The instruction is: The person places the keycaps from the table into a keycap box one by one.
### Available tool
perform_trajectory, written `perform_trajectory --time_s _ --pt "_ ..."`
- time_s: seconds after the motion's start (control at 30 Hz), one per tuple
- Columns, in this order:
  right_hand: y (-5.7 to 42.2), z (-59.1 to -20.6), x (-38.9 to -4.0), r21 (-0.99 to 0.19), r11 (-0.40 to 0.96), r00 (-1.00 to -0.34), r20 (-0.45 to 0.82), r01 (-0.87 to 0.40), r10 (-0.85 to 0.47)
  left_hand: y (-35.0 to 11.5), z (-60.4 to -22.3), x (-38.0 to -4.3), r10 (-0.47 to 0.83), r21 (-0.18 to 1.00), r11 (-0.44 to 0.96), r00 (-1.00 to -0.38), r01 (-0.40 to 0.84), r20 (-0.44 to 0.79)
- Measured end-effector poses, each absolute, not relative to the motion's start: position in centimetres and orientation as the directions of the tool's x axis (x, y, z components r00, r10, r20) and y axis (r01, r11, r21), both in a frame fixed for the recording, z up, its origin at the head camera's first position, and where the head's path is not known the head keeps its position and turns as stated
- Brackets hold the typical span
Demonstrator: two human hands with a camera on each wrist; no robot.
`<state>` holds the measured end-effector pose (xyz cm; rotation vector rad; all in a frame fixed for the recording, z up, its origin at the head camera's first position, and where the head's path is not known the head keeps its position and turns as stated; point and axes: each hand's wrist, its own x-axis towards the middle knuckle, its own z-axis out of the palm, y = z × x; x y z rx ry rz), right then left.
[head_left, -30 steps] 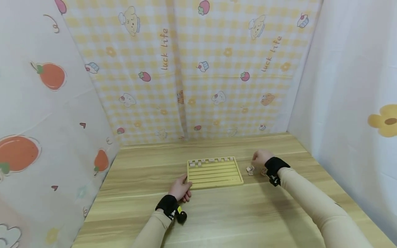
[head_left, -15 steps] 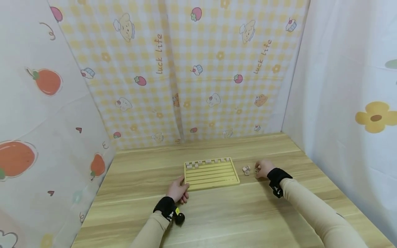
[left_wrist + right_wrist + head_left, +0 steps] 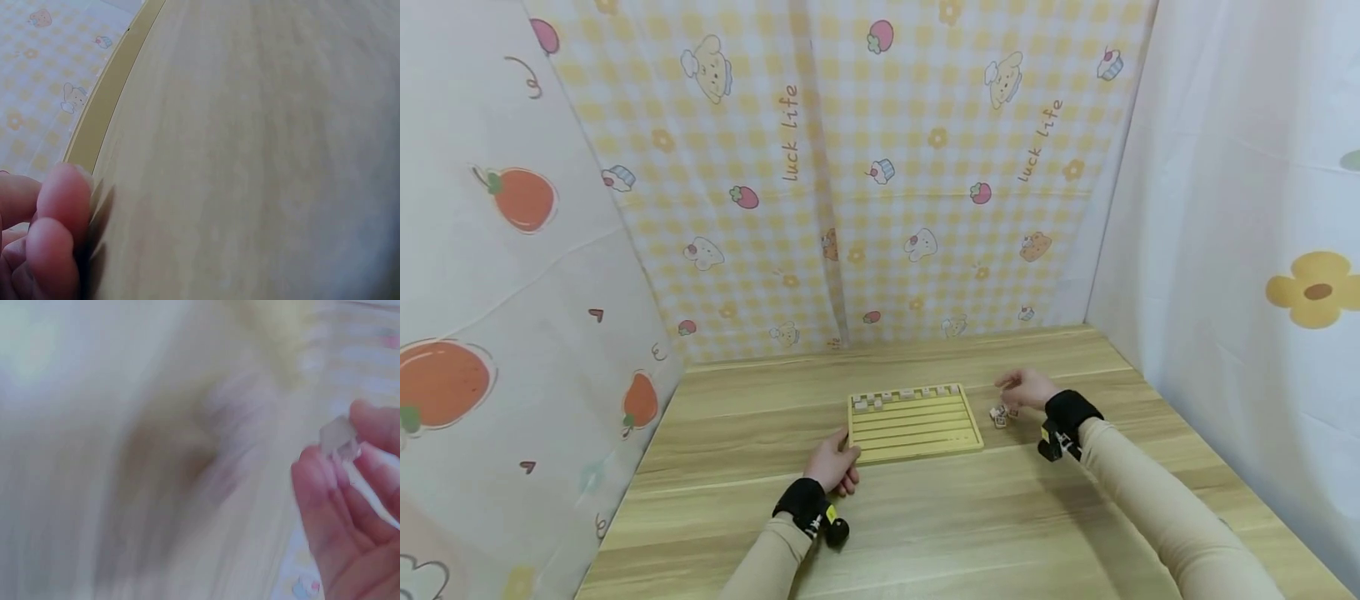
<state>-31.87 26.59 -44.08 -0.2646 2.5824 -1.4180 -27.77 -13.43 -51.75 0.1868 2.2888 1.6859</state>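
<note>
My left hand [image 3: 831, 464] grips the near left corner of a yellow slotted tray [image 3: 917, 435], thumb at the rim. In the left wrist view, curled fingertips [image 3: 62, 200] lie against the tray's side edge [image 3: 106, 106]. Small pale blocks [image 3: 906, 393] line the tray's far row, and a couple more [image 3: 861, 406] sit at the left of the second row. To the right of the tray, my right hand [image 3: 1030, 389] is raised over a few loose blocks [image 3: 1000, 417]. Between thumb and fingers it pinches one small pale block [image 3: 339, 436]; the block's printed face cannot be made out.
The wood-grain table [image 3: 910, 525] carries everything. A yellow checked cloth [image 3: 887, 250] hangs behind it, with white patterned cloths [image 3: 550, 333] at the sides. The loose blocks in the right wrist view are blurred.
The right hand has gone down to the loose blocks, picked one up and risen leftward toward the tray. The left hand stays at the tray's corner. The head view has shifted slightly.
</note>
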Motion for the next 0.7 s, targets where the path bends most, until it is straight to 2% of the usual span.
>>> perform_trajectory --time_s 0.07,0.13,0.23,0.3,0.43,0.57,0.7 --pt "26.1 -43.3 -32.4 -0.959 0.282 -0.951 -0.08 -0.008 -0.3 -13.5 -51.7 -27.8 0.271 0.95 0.306 -0.951 -0.064 -0.151" --pt "25.5 -42.6 -32.8 -0.998 0.022 -0.931 -0.07 0.066 -0.358 -13.5 -51.8 -27.8 0.269 0.95 0.307 -0.951 -0.062 -0.149" --pt "24.3 -41.9 -33.2 -0.953 -0.267 -0.893 -0.01 0.145 -0.449 -13.5 -51.8 -27.8 0.267 0.948 0.313 -0.952 -0.06 -0.149" --pt "23.2 -41.4 -33.3 -0.904 -0.384 -0.869 0.028 0.189 -0.495 -13.5 -51.8 -27.8 0.266 0.946 0.318 -0.952 -0.062 -0.152" --pt "20.9 -40.7 -33.6 -0.836 -0.493 -0.824 0.092 0.242 -0.559 -13.5 -51.8 -27.8 0.266 0.947 0.315 -0.952 -0.063 -0.151" --pt "18.9 -40.4 -34.1 -0.82 -0.509 -0.807 0.104 0.262 -0.581 -13.4 -51.7 -27.8 0.265 0.947 0.314 -0.952 -0.063 -0.151" --pt "17.4 -40.7 -34.5 -0.818 -0.498 -0.818 0.061 0.288 -0.572 -13.3 -51.8 -27.8 0.259 0.945 0.322 -0.954 -0.063 -0.152"
